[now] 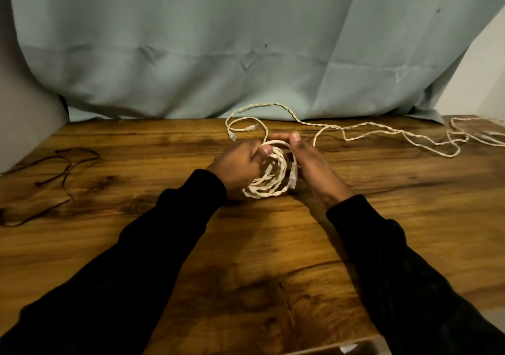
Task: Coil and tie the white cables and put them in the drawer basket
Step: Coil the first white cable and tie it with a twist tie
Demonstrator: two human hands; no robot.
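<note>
A coil of white twisted cable sits at the middle of the wooden table between both hands. My left hand grips the coil's left side, thumb over the top loop. My right hand holds the right side, its thumb and fingers pinching the top strand. The uncoiled rest of the white cable trails to the right across the table, and a loose end with clear plugs loops behind the hands. More white cable lies at the far right edge.
A thin dark cord lies loose on the table's left side. A pale green curtain hangs behind the table. A box-like edge shows at the bottom of the view.
</note>
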